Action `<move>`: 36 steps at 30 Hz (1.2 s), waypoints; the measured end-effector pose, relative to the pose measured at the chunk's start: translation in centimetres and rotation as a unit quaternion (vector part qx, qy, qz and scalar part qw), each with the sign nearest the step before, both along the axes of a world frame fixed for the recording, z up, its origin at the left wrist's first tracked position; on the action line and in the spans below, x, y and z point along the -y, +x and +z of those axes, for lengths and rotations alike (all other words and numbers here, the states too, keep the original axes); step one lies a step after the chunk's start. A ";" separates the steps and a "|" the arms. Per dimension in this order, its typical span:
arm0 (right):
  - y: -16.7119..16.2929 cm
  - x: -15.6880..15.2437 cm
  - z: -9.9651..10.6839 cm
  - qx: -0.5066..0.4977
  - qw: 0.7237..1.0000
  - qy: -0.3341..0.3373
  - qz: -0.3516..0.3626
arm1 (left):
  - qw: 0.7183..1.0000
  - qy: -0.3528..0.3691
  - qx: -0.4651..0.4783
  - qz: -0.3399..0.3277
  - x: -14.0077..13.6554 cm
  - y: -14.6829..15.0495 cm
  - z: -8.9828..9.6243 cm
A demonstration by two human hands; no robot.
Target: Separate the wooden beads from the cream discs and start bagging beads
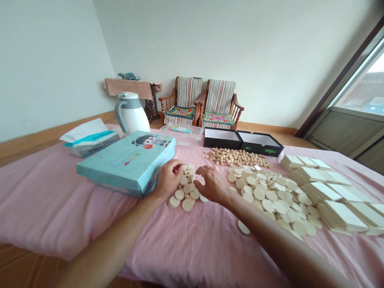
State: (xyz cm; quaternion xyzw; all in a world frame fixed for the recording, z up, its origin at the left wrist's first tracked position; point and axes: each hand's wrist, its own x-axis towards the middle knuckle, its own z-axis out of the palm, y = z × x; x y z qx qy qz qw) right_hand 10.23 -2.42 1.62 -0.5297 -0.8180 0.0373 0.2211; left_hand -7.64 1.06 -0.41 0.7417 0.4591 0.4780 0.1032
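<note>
A small heap of pale wooden discs (187, 188) lies between my two hands on the pink cloth, with smaller wooden pieces mixed in toward its far end. At its left edge, my left hand (168, 177) has its fingers curled into a pinch; whatever may be in the fingertips is too small to make out. My right hand (212, 185) hovers over the heap's right side, thumb and fingers apart, with nothing visible in them. A larger spread of wooden discs (271, 196) begins just right of my right hand.
A light-blue box (126, 160) sits left of my left hand, near a tissue pack (93, 140) and a white jug (136, 116). Farther back are a clear plastic lid (195, 132), black open boxes (222, 140) and wooden beads (237, 157). Stacked wooden rectangles (339, 212) line the right.
</note>
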 end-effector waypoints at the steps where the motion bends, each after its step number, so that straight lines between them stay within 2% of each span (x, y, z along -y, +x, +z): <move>1: -0.7 -0.5 -0.1 0.014 1.000 -0.005 -0.018 | 1.000 -0.001 0.002 -0.002 0.0 0.0 0.0; 6: -2.4 -2.1 -1.5 0.023 0.997 -0.033 -0.063 | 1.000 0.004 0.010 0.006 0.0 -0.3 0.2; 10: -2.3 -2.3 -2.3 -0.043 0.998 -0.025 -0.041 | 1.000 0.009 0.013 0.008 -0.2 -0.4 0.3; 13: -1.3 -2.0 -1.6 -0.087 0.996 0.000 -0.020 | 1.000 0.012 0.007 0.015 -0.3 -0.4 0.3; 16: 1.1 -1.3 0.0 -0.105 0.994 0.024 -0.014 | 1.000 0.009 0.003 0.018 -0.3 -0.4 0.2; 18: 3.6 -0.6 1.1 -0.095 0.994 0.035 -0.034 | 1.000 0.006 0.006 0.018 -0.4 -0.3 0.1; 24: 12.8 1.6 2.0 0.037 0.983 0.030 -0.179 | 1.000 -0.008 0.016 0.022 -0.7 -0.1 -0.2; 27: 14.7 2.3 2.1 0.108 0.964 0.055 -0.239 | 1.000 -0.012 0.014 0.021 -0.9 0.0 -0.3; 29: 13.9 2.6 2.4 0.107 0.967 0.062 -0.221 | 1.000 -0.010 0.010 0.021 -0.9 0.1 -0.3; 32: 10.0 3.1 2.6 0.036 0.993 0.016 -0.109 | 1.000 -0.009 0.007 0.023 -0.9 0.0 -0.3; 34: 6.8 3.5 2.1 0.013 0.999 -0.020 -0.028 | 0.999 -0.009 0.009 0.031 -0.8 -0.1 -0.3; 36: 4.1 3.9 1.3 0.024 0.999 -0.045 0.008 | 0.999 -0.008 0.010 0.035 -0.8 -0.2 -0.3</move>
